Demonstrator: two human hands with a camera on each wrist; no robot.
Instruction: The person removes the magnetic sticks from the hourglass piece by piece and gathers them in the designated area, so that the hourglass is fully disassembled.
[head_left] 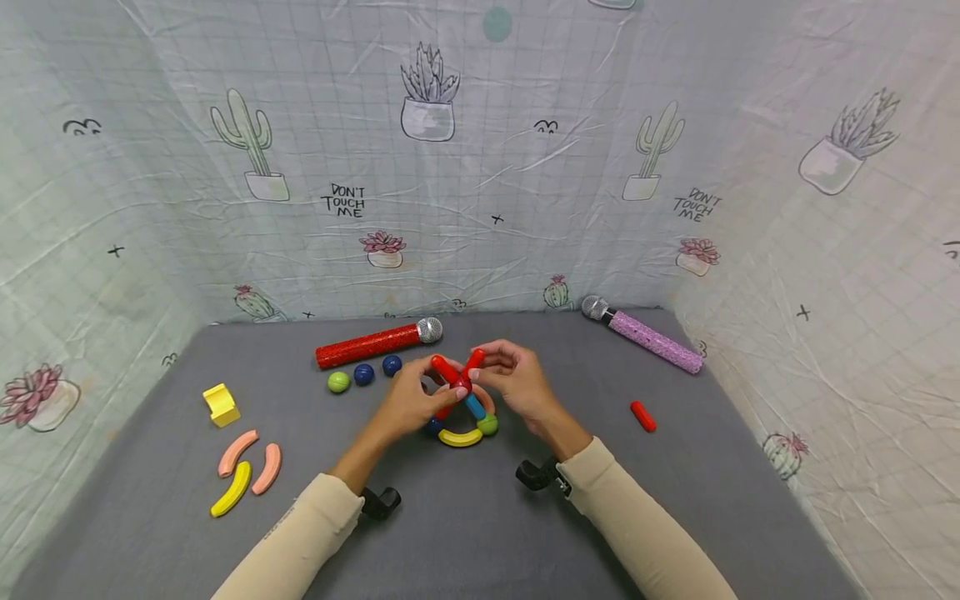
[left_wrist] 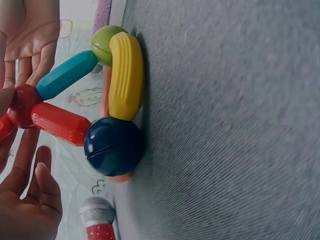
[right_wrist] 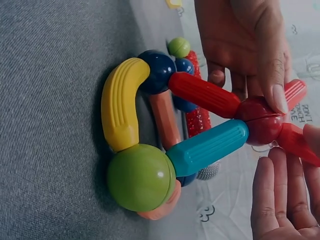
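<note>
Both hands work on a toy frame of coloured building sticks and balls. My left hand (head_left: 401,402) holds the red ball (right_wrist: 259,120) at its top, thumb pressed on it. My right hand (head_left: 519,382) pinches a red stick (head_left: 474,362) that slants up from this ball. Another red stick (head_left: 445,369) rises on the left side. Below the ball, a blue stick (right_wrist: 210,147) runs to a green ball (right_wrist: 140,177) and a red stick (right_wrist: 205,94) to a dark blue ball (right_wrist: 156,71). A curved yellow stick (head_left: 461,438) joins these two at the bottom; a curved salmon stick (right_wrist: 165,117) shows behind.
Left lie a yellow block (head_left: 221,406), two curved salmon sticks (head_left: 237,453) and a curved yellow stick (head_left: 231,490). Behind are a green ball (head_left: 339,382), two blue balls (head_left: 363,374) and a red microphone (head_left: 375,343). A purple microphone (head_left: 648,337) and red stick (head_left: 642,416) lie right.
</note>
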